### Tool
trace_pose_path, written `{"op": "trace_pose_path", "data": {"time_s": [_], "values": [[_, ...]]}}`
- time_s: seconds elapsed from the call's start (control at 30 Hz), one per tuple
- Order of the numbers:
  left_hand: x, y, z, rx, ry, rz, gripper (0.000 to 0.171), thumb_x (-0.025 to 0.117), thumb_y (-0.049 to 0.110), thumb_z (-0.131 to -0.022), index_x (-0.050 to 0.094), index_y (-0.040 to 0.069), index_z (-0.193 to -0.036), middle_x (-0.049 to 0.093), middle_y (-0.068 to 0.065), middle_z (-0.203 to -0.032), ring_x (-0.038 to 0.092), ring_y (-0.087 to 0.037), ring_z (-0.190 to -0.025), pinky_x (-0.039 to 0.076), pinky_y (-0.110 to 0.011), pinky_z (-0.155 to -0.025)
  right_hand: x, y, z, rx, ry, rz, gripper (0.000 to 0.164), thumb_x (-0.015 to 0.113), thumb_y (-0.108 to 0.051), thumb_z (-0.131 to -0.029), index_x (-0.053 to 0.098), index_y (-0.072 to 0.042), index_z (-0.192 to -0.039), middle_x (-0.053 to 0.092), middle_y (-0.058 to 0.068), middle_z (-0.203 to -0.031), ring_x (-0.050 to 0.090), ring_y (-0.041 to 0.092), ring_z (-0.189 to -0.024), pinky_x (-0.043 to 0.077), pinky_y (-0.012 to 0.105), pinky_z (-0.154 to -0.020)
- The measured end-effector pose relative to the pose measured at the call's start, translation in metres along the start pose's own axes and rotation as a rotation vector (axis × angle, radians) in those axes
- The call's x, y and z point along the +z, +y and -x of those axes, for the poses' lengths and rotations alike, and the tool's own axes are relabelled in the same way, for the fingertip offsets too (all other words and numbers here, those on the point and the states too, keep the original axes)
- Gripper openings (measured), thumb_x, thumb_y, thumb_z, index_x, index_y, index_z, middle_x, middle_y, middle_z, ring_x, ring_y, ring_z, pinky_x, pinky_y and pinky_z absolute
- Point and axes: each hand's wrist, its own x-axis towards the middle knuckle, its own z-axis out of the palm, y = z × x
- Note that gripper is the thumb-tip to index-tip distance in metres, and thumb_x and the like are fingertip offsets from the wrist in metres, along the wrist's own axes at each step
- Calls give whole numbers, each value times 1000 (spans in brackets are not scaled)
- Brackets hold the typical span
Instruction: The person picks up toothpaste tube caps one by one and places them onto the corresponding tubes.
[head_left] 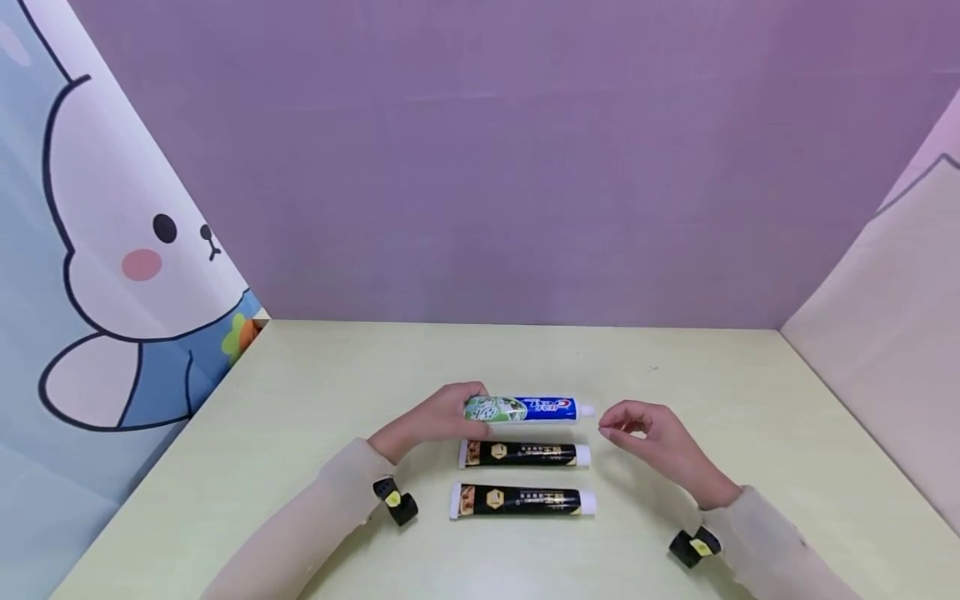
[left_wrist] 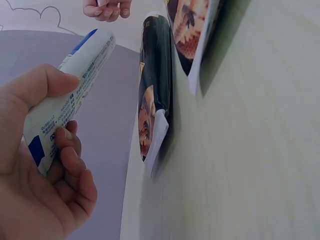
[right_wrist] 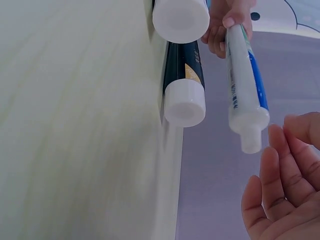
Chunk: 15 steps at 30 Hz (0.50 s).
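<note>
My left hand [head_left: 447,414] grips a blue, green and white toothpaste tube [head_left: 528,409] by its flat end, thumb on one side and fingers on the other. The tube is raised off the table, with its narrow white tip [right_wrist: 251,141] pointing right. Just beyond that tip is my right hand [head_left: 663,437], apart from it, thumb and index fingertips close together and the other fingers loosely bent. Nothing shows between them. Below the held tube lie two black tubes with white caps, one nearer the back [head_left: 525,453] and one nearer the front [head_left: 522,501].
The pale table [head_left: 337,354] reaches back to a purple backdrop [head_left: 525,167]. A cartoon-printed cloth [head_left: 142,208] hangs at the left and another pale cloth [head_left: 900,333] at the right. Each wrist wears a black strap-on device.
</note>
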Motion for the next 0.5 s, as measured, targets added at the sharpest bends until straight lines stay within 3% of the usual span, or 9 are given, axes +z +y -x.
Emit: {"op": "trace_pose_path", "data": {"time_s": [0.5], "values": [[0, -16, -15, -64, 3, -30, 26, 71, 13, -70, 54, 9, -90, 60, -2, -89, 56, -14, -77, 48, -27, -67, 4, 1, -3, -7, -20, 10, 6, 68, -7, -86, 68, -10, -91, 68, 0, -87, 58, 5, -75, 48, 24, -66]]}}
